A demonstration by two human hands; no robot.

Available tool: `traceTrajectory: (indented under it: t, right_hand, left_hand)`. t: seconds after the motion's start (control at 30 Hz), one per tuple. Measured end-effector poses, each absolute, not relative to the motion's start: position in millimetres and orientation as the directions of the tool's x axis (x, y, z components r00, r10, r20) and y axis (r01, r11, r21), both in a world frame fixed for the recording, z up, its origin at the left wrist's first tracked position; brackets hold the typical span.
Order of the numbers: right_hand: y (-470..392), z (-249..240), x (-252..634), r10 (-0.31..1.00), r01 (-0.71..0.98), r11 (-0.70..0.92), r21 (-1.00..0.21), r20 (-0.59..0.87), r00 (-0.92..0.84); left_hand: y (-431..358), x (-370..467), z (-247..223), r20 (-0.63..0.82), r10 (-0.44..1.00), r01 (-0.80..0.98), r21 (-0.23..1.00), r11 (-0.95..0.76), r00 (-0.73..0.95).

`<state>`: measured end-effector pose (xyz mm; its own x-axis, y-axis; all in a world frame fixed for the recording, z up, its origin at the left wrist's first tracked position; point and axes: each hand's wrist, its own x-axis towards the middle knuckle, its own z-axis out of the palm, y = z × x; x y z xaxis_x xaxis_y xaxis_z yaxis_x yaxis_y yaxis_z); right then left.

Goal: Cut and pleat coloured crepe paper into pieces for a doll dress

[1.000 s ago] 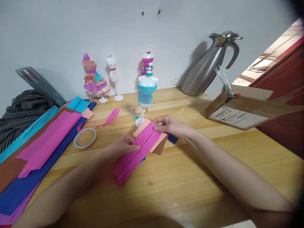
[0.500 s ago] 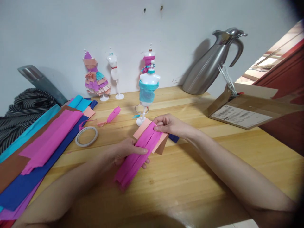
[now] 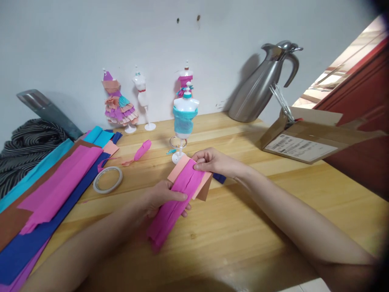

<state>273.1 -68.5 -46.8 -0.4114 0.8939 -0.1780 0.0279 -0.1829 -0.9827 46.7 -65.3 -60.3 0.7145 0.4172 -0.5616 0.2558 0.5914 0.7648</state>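
pink strip [image 3: 167, 214] blurred at lower end; label [image 3: 300, 147] print too small.

Our wooden table [image 3: 273, 194], layered coloured papers [image 3: 63, 182] at left, tape roll [image 3: 120, 175] and pink scrap [image 3: 142, 150] near them, four dress forms [image 3: 184, 121] and steel jug [image 3: 253, 89] towards back, open cardboard box [image 3: 304, 147] at right.

Cardboard box [image 3: 322, 136], bench's right edge: white label [image 3: 300, 147], barcode and print, apparently too small to read.

The held strip [image 3: 178, 198] is magenta, the mini mannequin's wrap [image 3: 184, 121] turquoise, the bundled cloth [image 3: 35, 140] black-and-grey striped.
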Motion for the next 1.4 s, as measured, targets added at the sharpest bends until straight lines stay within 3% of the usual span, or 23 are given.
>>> traceTrajectory:
  t: [0.83, 1.1, 1.17, 1.27, 1.33, 1.4]
  right_hand:
    - [-64, -53, 278, 0.901, 0.038, -0.202, -0.979, -0.201, -0.385]
    - [-65, -54, 278, 0.904, -0.054, -0.242, -0.969, -0.205, -0.374]
    - [-61, -56, 283, 0.915, 0.012, -0.216, -0.976, -0.206, -0.345]
    - [-52, -60, 297, 0.97, 0.263, -0.14, -0.955, -0.185, -0.157]
    - [-48, -61, 305, 0.997, 0.456, -0.066, -0.888, -0.077, -0.006]
    - [-49, -57, 307, 0.999, 0.561, 0.008, -0.828, 0.032, 0.034]
  left_hand:
    - [-71, 52, -60, -0.598, 0.463, 0.224, 0.738, 0.637, 0.654]
    - [-69, 51, -63, -0.59, 0.445, 0.22, 0.735, 0.642, 0.674]
    - [-68, 50, -64, -0.587, 0.448, 0.219, 0.739, 0.637, 0.674]
    - [-67, 48, -66, -0.59, 0.458, 0.221, 0.741, 0.634, 0.665]
    - [-66, 46, -63, -0.621, 0.457, 0.238, 0.722, 0.649, 0.637]
    - [-62, 43, -57, -0.633, 0.467, 0.226, 0.712, 0.665, 0.618]
